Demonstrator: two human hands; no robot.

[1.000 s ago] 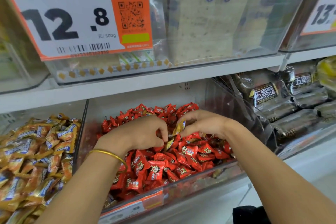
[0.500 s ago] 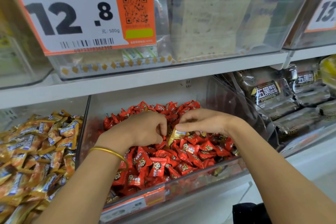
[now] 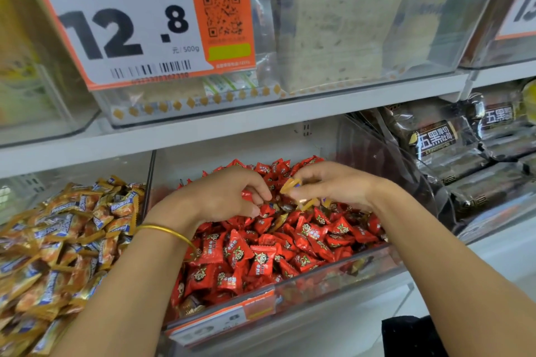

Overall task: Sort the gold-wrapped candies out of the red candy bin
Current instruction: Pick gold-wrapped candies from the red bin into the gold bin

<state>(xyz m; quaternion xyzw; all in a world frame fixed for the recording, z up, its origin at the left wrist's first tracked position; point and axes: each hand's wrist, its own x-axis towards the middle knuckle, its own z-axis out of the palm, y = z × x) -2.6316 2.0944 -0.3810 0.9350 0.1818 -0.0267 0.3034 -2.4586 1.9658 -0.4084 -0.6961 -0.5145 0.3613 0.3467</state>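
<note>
A clear bin (image 3: 333,275) on the lower shelf is heaped with red candies (image 3: 261,258). My right hand (image 3: 336,187) hovers over the heap and pinches a gold-wrapped candy (image 3: 290,185) at its fingertips. A second gold wrapper (image 3: 308,204) sticks out just under that hand. My left hand (image 3: 226,197), with a gold bangle on the wrist, is curled close beside it, and a red wrapper (image 3: 246,195) shows between its thumb and fingers. One more gold-wrapped candy (image 3: 278,222) lies among the red ones below the hands.
Left of a clear divider (image 3: 148,182), a bin is full of gold candies (image 3: 63,240). Dark bread packs (image 3: 441,139) fill the bin on the right. The upper shelf (image 3: 261,122) with a large price tag (image 3: 130,23) hangs close overhead.
My right hand has raised the gold-wrapped candy a little off the red heap. My left hand stays curled beside it, barely moved.
</note>
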